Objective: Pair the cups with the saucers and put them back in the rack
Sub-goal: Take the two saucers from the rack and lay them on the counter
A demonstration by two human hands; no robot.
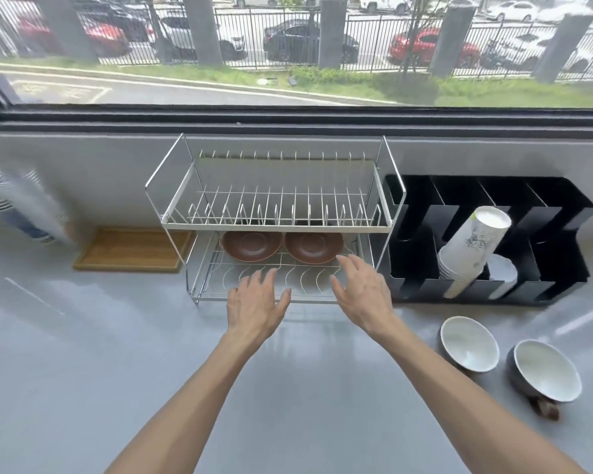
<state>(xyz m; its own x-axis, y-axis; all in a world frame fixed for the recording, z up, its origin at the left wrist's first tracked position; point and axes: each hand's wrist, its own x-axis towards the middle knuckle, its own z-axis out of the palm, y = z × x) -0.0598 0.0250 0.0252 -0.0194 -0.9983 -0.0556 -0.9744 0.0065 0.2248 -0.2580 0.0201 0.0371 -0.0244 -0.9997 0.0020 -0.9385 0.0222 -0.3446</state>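
A two-tier wire rack [173, 200] stands on the grey counter under the window. Two brown saucers lie side by side at the back of its lower tier, the left saucer [251, 246] and the right saucer [314, 247]. Two dark cups with white insides sit on the counter at the right: the nearer-to-rack cup [469, 343] and the far-right cup [546, 371], which shows a brown handle. My left hand [255, 302] and my right hand [363, 289] hover at the front of the lower tier, fingers spread, holding nothing. The right fingertips are close to the right saucer.
A black divided organiser [558, 213] right of the rack holds a tilted stack of paper cups [469, 248] and lids. A wooden tray [131, 249] lies left of the rack, with blurred striped paper cups [21, 203] beyond it. The upper tier holds nothing.
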